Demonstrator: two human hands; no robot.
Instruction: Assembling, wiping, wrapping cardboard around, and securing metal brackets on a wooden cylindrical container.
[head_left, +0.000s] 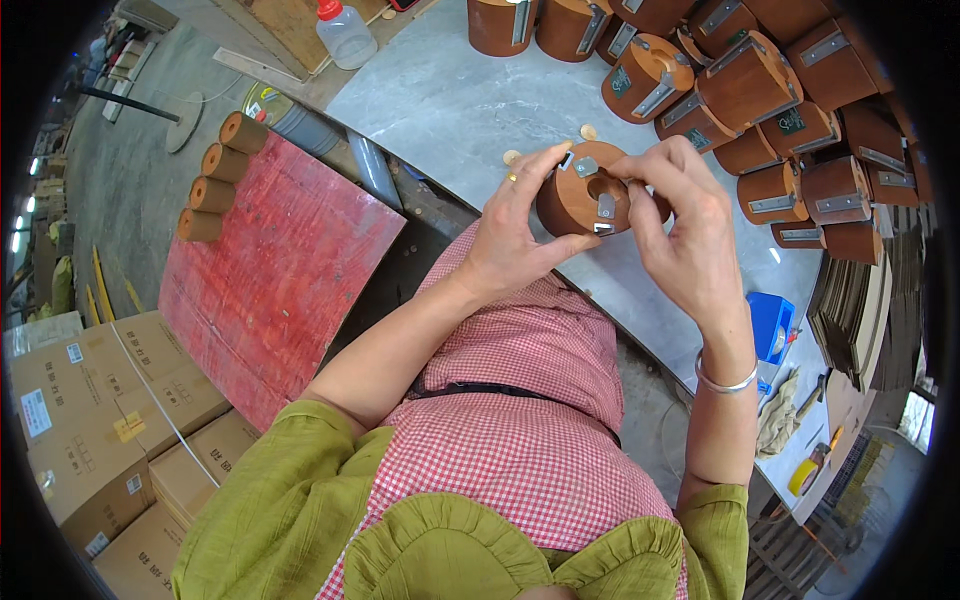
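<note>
A round reddish-brown wooden block [558,208] with a hole in its top face stands on the grey marbled tabletop [450,105]. My left hand [505,232] grips its left side, fingers at the far edge and thumb at the near edge. On the top face a small metal plate [606,205] lies beside the hole, and a green label [585,167] sits farther back. My right hand [685,215] is closed in a pinch over the block's right side, fingertips by the hole; whatever they hold is hidden. Small pale wooden discs [588,131] lie just beyond the block.
Many brown wooden drums with metal strips [650,78] are stacked at the far right. A blue tape dispenser [770,327] and a cloth [778,420] lie at the right. Left stands a red board [280,270] with several brown cylinders [212,194], near cardboard boxes [100,400]. A clear bottle [345,35] stands far left.
</note>
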